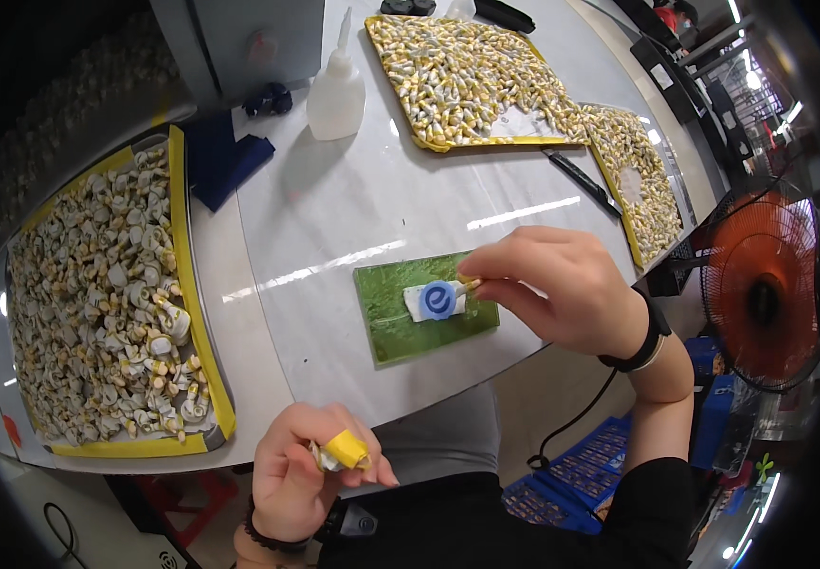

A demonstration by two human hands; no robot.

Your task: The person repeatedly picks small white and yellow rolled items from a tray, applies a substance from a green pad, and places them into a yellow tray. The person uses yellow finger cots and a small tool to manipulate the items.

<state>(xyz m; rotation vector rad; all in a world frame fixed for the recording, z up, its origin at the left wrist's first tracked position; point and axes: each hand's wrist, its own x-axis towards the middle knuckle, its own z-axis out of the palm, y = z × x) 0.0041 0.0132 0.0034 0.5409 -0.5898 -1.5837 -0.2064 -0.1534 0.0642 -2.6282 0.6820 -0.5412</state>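
Left hand: fingers closed around a small yellow-and-white piece, held low, off the near edge of the tabletop. Right hand: fingers pinched on a thin yellowish stick, tip just beside a blue round disc. Disc lies on a white pad, which rests on a green plate just left of the right fingers. Tray of yellow-and-white pieces well left of the left fingers. Two more such trays and a white squeeze bottle lie beyond the right fingers.
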